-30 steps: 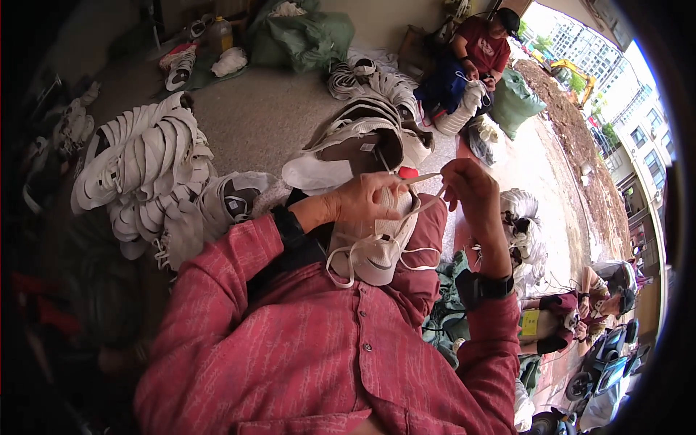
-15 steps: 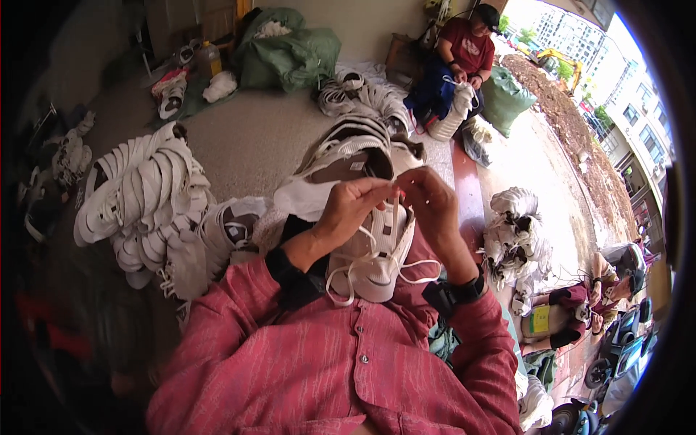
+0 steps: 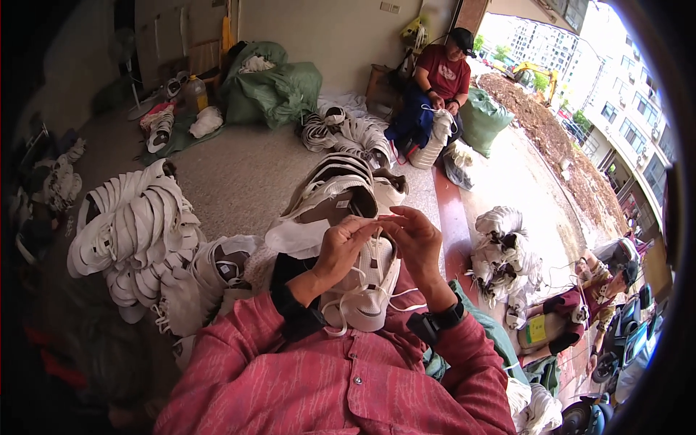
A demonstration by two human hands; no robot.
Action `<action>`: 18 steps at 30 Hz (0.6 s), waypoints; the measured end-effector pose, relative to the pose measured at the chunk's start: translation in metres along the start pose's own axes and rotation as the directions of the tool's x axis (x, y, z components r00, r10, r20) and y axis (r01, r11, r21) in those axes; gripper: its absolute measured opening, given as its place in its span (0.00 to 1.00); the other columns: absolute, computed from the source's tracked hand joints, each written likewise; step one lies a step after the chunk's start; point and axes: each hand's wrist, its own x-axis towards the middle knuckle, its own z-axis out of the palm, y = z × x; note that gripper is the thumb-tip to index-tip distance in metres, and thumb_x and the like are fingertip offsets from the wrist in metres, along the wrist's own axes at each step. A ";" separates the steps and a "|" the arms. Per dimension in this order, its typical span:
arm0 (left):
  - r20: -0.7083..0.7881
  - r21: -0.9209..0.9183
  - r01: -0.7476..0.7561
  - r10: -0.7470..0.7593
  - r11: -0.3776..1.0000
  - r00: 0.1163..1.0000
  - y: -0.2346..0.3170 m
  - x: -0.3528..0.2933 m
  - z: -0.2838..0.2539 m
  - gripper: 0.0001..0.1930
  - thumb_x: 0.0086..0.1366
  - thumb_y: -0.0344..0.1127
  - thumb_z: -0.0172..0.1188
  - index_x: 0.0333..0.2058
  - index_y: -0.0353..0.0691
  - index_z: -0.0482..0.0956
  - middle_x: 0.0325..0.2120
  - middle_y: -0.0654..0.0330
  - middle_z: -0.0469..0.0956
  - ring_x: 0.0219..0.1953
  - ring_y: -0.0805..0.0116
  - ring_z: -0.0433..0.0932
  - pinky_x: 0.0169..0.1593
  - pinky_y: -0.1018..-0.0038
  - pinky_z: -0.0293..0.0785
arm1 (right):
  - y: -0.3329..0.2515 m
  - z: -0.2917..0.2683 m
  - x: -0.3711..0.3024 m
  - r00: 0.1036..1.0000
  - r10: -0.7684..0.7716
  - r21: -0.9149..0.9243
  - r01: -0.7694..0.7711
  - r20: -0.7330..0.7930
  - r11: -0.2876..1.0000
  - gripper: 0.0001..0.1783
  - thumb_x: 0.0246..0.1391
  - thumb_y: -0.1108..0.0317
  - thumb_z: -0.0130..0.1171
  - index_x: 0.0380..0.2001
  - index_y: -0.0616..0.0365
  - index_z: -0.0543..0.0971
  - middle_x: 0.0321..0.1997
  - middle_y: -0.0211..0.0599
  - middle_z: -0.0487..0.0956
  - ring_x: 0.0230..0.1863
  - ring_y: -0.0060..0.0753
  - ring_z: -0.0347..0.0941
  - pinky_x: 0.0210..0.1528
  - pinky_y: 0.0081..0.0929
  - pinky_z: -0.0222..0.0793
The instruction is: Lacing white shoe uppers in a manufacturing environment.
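A white shoe upper [image 3: 362, 312] lies toe toward me on my lap, a white shoelace [image 3: 339, 303] looping loosely around its toe end. Above its tongue, my left hand [image 3: 339, 252] and my right hand [image 3: 418, 243] meet with fingertips pinched together. They appear to grip the shoelace, though the fingers mostly cover the pinched part. Just beyond my hands lean several nested shoe uppers [image 3: 330, 196] with brown linings. A white flap from that stack rests beside my left hand.
Piled shoe uppers [image 3: 138, 225] stand on the left, with another heap [image 3: 500, 246] on the right. Behind are a green sack [image 3: 279, 94] and a seated co-worker [image 3: 442, 80] handling a white shoe upper. Another person [image 3: 580, 308] sits at the right near parked scooters [image 3: 623, 341].
The view has tilted, so everything appears lower in the picture. My fingertips stay together above the shoe upper; the right hand's fingers have straightened somewhat.
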 end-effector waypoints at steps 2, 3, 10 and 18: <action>-0.096 0.093 -0.196 0.205 0.976 0.974 -0.002 0.002 0.002 0.11 0.68 0.32 0.57 0.47 0.36 0.81 0.34 0.67 0.79 0.38 0.80 0.74 0.40 0.83 0.69 | 0.006 0.002 0.001 0.996 -0.088 0.018 0.088 -0.006 0.996 0.16 0.54 0.72 0.64 0.46 0.60 0.77 0.39 0.32 0.84 0.27 0.11 0.72 0.23 0.09 0.65; -0.093 0.091 -0.200 0.208 0.976 0.974 -0.003 0.002 0.002 0.11 0.68 0.32 0.57 0.47 0.36 0.81 0.34 0.67 0.79 0.38 0.80 0.74 0.40 0.83 0.69 | 0.006 0.002 0.001 0.998 -0.066 0.010 0.066 -0.013 0.998 0.15 0.54 0.72 0.64 0.46 0.60 0.77 0.39 0.32 0.84 0.25 0.09 0.71 0.20 0.09 0.62; 0.056 -0.034 -0.052 0.054 0.998 0.997 0.000 0.001 0.005 0.12 0.69 0.32 0.55 0.48 0.35 0.80 0.32 0.66 0.79 0.36 0.81 0.74 0.41 0.83 0.70 | -0.001 0.005 0.002 1.000 0.000 0.077 0.000 0.003 0.997 0.15 0.54 0.72 0.64 0.46 0.60 0.78 0.40 0.31 0.84 0.21 0.07 0.69 0.16 0.09 0.60; 0.253 -0.182 0.038 0.009 0.983 0.967 -0.003 0.002 0.002 0.12 0.72 0.36 0.51 0.46 0.36 0.78 0.35 0.67 0.78 0.38 0.83 0.72 0.45 0.83 0.68 | -0.005 -0.003 -0.003 0.999 0.008 0.070 -0.011 0.043 0.997 0.16 0.55 0.74 0.63 0.47 0.61 0.78 0.39 0.33 0.85 0.21 0.07 0.70 0.15 0.08 0.60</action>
